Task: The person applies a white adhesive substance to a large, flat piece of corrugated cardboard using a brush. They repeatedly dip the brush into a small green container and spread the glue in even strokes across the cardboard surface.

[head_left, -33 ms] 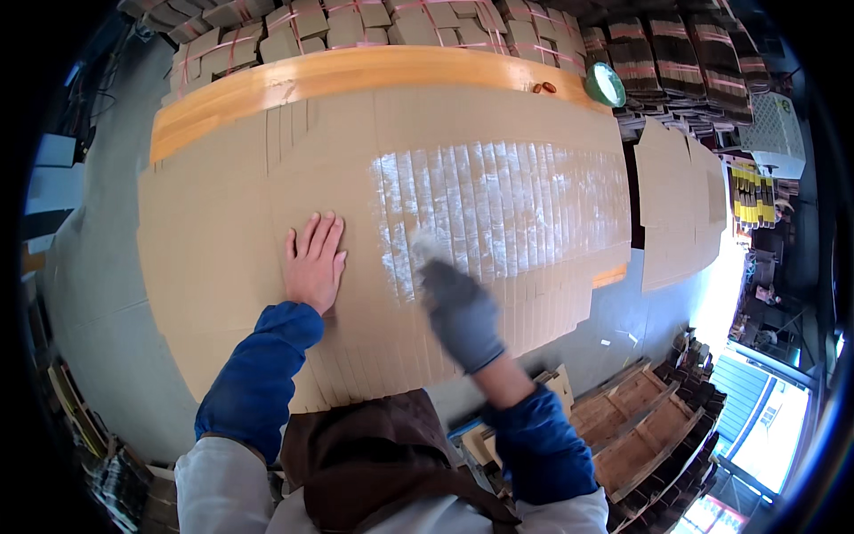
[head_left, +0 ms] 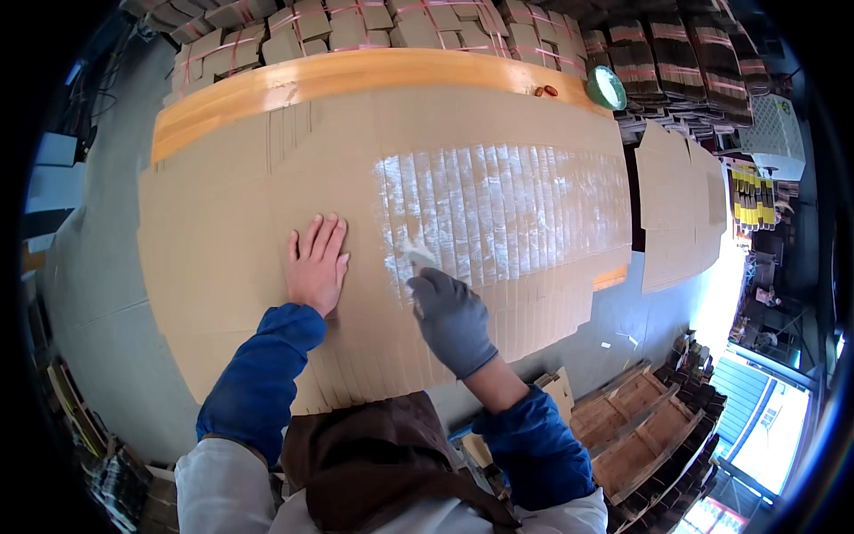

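A broad sheet of brown cardboard [head_left: 222, 222] covers most of the table, with slits along its near and far edges. My bare left hand [head_left: 316, 269] lies flat on it, fingers stretched out, left of the whitened part. In a grey glove, my right hand [head_left: 452, 322] is closed round a brush whose handle is mostly hidden. The pale bristles of the brush [head_left: 418, 254] touch the left border of a streaky white coating [head_left: 498, 209], which spreads over evenly spaced strips on the right half of the sheet.
Along the far side runs the table's wooden edge [head_left: 356, 67], with a green bowl of white stuff [head_left: 607, 87] and two small brown objects [head_left: 545, 91]. Strapped cardboard stacks [head_left: 427, 27] stand behind. Another cardboard piece [head_left: 680, 205] lies right; a wooden pallet [head_left: 632, 418] sits lower right.
My right hand and the brush have shifted slightly left, and the brush, blurred before, now shows more clearly. My left hand stays in place on the sheet.
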Motion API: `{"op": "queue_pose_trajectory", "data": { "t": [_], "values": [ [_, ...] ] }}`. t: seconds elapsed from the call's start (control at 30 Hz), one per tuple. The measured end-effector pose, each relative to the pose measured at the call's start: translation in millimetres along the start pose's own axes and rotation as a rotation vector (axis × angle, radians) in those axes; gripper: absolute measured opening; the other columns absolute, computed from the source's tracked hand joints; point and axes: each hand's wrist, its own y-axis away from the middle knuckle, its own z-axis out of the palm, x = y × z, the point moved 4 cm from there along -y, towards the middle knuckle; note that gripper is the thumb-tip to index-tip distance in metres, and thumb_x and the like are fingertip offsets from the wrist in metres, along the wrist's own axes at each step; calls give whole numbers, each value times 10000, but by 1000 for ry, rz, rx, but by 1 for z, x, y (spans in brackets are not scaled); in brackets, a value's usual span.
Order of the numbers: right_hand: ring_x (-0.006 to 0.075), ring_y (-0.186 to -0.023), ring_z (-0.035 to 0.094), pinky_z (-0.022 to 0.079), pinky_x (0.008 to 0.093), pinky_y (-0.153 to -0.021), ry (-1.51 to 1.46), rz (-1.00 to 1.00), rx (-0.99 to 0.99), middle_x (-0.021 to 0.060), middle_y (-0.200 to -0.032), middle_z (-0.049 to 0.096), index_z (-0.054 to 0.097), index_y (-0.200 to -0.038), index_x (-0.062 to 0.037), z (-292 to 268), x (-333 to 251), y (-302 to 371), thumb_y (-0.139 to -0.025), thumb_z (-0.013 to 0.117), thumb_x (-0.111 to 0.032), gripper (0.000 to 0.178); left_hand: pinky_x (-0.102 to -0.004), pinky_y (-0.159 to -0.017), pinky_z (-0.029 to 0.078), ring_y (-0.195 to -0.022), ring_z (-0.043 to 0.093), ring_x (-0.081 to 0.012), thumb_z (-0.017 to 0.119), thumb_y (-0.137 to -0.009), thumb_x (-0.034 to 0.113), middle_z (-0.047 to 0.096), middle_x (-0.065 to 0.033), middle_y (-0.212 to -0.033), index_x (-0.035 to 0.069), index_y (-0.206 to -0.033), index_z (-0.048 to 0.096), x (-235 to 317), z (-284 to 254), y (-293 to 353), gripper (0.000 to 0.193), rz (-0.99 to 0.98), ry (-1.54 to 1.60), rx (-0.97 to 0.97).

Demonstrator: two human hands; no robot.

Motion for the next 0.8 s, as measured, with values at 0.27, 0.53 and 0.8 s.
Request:
{"op": "queue_pose_trajectory", "data": {
  "t": [0.27, 0.53, 0.8],
  "values": [
    [310, -790, 674, 559, 424, -640, -111, 26, -75, 90, -984, 664, 628, -1037, -103, -10, -40, -28, -865, 602, -114, 175, -549, -1161, 227, -1431, 321, -227, 560, -963, 276, 412, -5, -1514, 159, -1454, 426, -1, 2, -1, 522, 4, 33, 23],
    [313, -779, 665, 553, 431, -668, -72, 84, -178, 110, -1001, 661, 645, -1061, -129, 6, -34, -44, -847, 607, -88, 221, -545, -1169, 213, -1445, 295, -237, 566, -957, 240, 398, -20, -1525, 139, -1466, 407, -3, -5, -5, 543, 2, 90, 10],
    [318, -731, 680, 558, 434, -616, -131, 176, -77, 107, -986, 675, 645, -1054, -139, 16, -22, -52, -875, 622, -143, 180, -546, -1169, 218, -1432, 318, -233, 570, -955, 251, 402, -11, -1522, 147, -1461, 416, -3, -6, -3, 540, 7, 103, 27]
  ]
}}
